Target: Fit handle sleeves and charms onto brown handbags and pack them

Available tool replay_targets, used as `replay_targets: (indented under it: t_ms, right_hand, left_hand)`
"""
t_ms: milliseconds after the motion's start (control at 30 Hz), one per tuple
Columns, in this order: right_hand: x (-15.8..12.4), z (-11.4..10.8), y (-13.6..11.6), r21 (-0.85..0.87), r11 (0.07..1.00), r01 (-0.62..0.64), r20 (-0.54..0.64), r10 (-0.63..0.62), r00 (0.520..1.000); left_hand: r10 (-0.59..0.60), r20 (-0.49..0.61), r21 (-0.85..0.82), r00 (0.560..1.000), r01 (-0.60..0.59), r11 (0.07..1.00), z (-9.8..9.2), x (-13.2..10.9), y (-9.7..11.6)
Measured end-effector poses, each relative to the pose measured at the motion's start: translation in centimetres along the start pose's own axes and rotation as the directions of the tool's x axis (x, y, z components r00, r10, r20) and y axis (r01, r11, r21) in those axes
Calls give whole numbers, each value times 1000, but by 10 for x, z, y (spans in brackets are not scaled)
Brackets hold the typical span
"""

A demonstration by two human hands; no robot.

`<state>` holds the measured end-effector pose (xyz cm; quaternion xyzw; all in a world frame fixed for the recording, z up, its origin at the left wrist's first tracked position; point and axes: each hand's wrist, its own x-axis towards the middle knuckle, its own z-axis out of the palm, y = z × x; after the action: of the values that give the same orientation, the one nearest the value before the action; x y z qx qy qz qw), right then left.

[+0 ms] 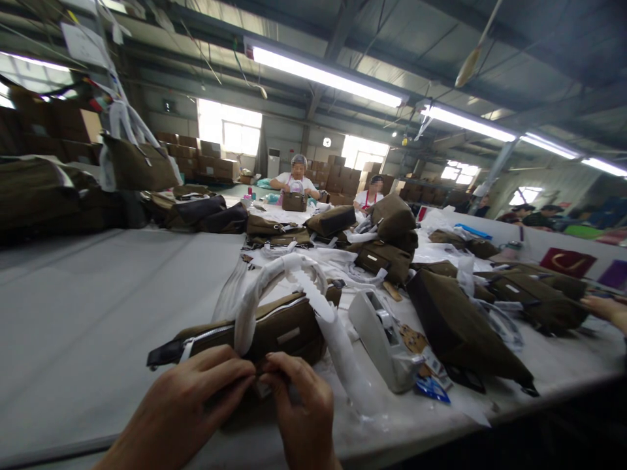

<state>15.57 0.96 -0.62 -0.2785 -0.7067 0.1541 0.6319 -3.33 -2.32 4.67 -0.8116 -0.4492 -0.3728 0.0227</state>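
Thumb and forefinger are drawn together on both the left hand (198,388) and the right hand (304,398); a small dark part of the olive bag (308,334) appears to be pinched between the tips, though its form is hidden by shadow and by the fingers themselves. The hold could be lost, it is judged, because so little material is offered to the tips; the bag could also be rolled or dragged over the white table (122,294) if it were pulled unevenly, since no palm is laid on its body. The bag is placed directly beyond the fingers, its front touched by them, its silver zipper (281,309) carried along the top. A white-wrapped handle (249,307) is arched just past the left fingertips. To the right, a tape dispenser (375,343) is set, with a second bag (453,320) laid beyond. Farther out, a co-worker's hand (606,307) is seen at the edge.
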Motion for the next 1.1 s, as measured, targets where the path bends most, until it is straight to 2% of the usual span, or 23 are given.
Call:
replay_targets:
  t_ms: [467,733,833,967,1100]
  right_hand:
    - [0,1,0,-21,999,45,34,-44,998]
    - [-7,8,3,-43,996,75,-5,-75,997]
    - [-8,9,2,4,1000,23,-60,-23,998]
    - [-4,9,-5,75,993,-94,-33,96,995]
    - [2,13,-9,147,959,-243,-37,251,967]
  left_hand:
    - [-18,28,10,999,18,1000,1,-3,-2]
    - [25,1,66,1000,-25,997,3,2,3]
    - [22,6,99,1000,-23,995,4,4,6]
    - [-11,-2,30,1000,11,999,4,2,3]
    - [-35,-30,-22,999,34,999,9,1,-1]
